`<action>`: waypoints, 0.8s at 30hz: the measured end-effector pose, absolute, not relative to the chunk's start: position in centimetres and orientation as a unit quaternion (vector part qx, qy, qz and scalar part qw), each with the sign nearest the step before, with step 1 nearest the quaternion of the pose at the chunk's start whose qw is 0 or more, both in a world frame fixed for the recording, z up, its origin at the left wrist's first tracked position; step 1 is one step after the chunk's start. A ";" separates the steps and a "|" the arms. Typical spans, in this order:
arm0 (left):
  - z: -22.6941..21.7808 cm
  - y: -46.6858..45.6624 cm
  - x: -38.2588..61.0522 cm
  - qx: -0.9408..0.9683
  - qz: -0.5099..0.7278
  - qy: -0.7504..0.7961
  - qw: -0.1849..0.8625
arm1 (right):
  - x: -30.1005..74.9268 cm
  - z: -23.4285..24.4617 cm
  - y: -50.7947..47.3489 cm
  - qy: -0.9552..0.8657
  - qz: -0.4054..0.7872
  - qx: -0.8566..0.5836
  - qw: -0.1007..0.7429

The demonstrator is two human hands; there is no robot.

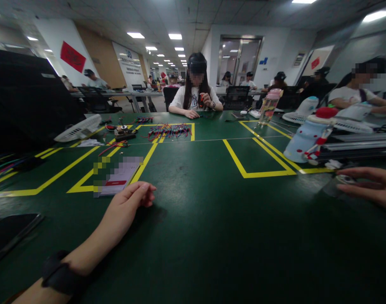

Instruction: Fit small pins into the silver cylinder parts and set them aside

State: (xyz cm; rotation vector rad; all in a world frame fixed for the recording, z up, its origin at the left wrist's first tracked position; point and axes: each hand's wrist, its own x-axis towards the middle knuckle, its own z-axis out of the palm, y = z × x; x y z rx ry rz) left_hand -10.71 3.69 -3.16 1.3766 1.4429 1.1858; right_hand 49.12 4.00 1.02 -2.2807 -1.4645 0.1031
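Resting left hand (pixel 132 202) beside one booklet (pixel 120 175), right hand (pixel 374 188) on one table (pixel 211 219)

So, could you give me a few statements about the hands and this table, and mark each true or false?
1. The left hand rests on the green table and holds nothing. True.
2. A black band sits on the left wrist. True.
3. The coloured wires lie right under the right hand. False: they lie far across the table, near the person opposite.
4. The taped lines on the table are red. False: they are yellow.
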 end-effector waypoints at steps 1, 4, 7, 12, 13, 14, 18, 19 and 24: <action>-3.2 3.7 -10.8 0.544 0.467 0.570 0.402 | 48.6 1.3 3.9 -0.514 0.067 -0.833 0.193; -3.3 3.7 -10.8 0.541 0.465 0.569 0.409 | 47.5 1.9 3.9 -0.478 0.070 -0.861 0.156; -3.4 3.8 -10.9 0.541 0.467 0.566 0.411 | 47.1 1.9 3.8 -0.479 0.057 -0.861 0.160; -3.4 3.7 -10.9 0.548 0.460 0.569 0.405 | 48.2 0.8 4.3 -0.466 0.056 -0.865 0.177; -3.4 3.7 -10.9 0.550 0.459 0.569 0.405 | 48.5 0.6 4.4 -0.466 0.056 -0.864 0.181; -3.4 3.7 -10.9 0.551 0.459 0.569 0.403 | 48.7 0.4 4.5 -0.467 0.056 -0.862 0.187; -3.4 3.6 -10.8 0.551 0.461 0.567 0.402 | 48.6 0.5 4.6 -0.462 0.074 -0.865 0.182; -3.4 3.6 -10.8 0.550 0.461 0.567 0.403 | 48.5 0.7 4.5 -0.459 0.076 -0.868 0.175; -3.4 3.7 -10.8 0.551 0.460 0.569 0.402 | 48.4 0.6 4.4 -0.480 0.082 -0.857 0.166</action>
